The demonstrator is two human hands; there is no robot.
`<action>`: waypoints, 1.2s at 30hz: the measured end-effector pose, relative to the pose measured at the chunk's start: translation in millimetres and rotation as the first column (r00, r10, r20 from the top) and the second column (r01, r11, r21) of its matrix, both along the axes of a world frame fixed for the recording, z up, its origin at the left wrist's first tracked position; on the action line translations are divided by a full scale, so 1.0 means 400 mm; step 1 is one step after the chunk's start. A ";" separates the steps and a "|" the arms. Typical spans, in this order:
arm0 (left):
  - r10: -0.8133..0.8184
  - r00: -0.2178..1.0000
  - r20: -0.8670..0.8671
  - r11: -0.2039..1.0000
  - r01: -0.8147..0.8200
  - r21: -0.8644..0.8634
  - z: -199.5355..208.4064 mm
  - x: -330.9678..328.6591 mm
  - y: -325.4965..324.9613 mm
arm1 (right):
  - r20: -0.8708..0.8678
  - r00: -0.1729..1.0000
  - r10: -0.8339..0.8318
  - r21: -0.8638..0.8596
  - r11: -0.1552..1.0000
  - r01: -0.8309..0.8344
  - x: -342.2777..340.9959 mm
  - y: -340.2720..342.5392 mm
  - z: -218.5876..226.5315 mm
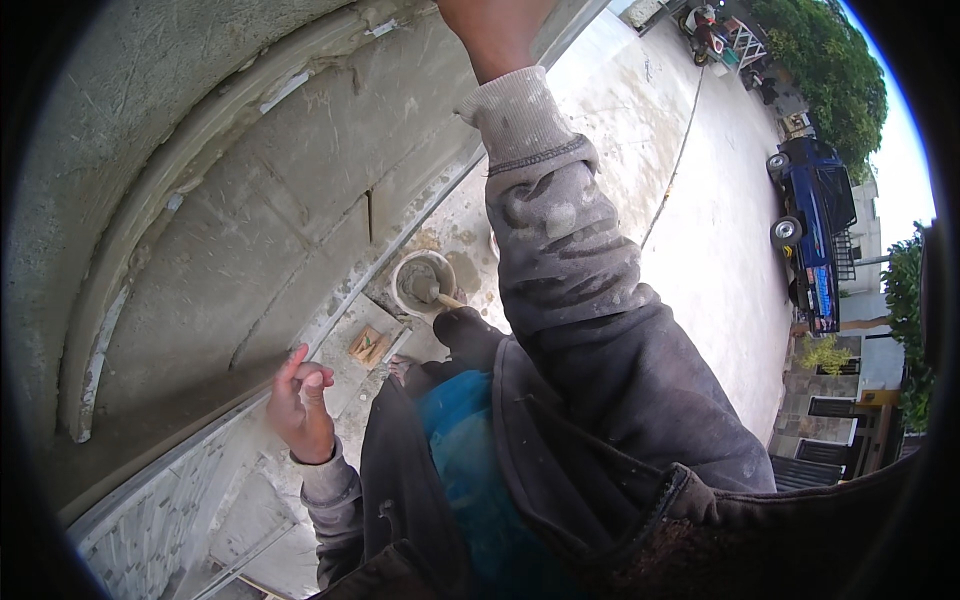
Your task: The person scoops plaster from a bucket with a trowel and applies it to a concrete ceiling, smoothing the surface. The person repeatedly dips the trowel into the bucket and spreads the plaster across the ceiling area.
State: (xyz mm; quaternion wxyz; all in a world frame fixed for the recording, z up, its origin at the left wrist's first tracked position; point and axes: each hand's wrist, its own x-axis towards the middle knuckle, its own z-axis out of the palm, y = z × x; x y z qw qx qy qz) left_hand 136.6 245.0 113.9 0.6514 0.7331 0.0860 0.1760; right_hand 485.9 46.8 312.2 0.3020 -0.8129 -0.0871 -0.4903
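Observation:
My left hand [302, 412] is held beside the lower edge of a grey plastered wall [270, 220]. Its fingers are loosely bent and apart, with nothing visible in them. My right arm stretches up in a dusty dark sleeve, and my right hand [497, 30] reaches over the wall at the upper edge of the picture. Its fingers are cut off, so any object in them is hidden. A curved raised moulding [150, 200] runs along the wall. Below stands a round bucket [398, 290] of wet grey mortar, with a wooden-handled tool [448, 301] resting in it.
A small wooden block [369, 346] lies on the ground by the bucket, close to my foot. A straight ledge [345, 295] borders the wall's lower edge. Pale concrete paving [715, 240] stretches off to the right, where a blue pickup truck [815, 225] and a motorbike [703, 38] are parked.

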 end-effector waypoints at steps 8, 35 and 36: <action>-0.019 1.000 0.001 1.000 0.019 -0.010 0.001 0.013 -0.009 | 0.022 1.000 0.006 0.001 1.000 -0.006 -0.018 0.012 -0.007; 0.016 1.000 -0.003 0.998 -0.016 -0.065 -0.004 0.000 -0.023 | 0.059 0.995 0.080 0.020 0.996 -0.081 -0.041 0.069 -0.029; -0.023 1.000 0.001 0.996 0.023 -0.085 -0.003 0.010 -0.039 | 0.079 0.996 0.052 -0.015 0.999 -0.051 -0.047 0.036 -0.017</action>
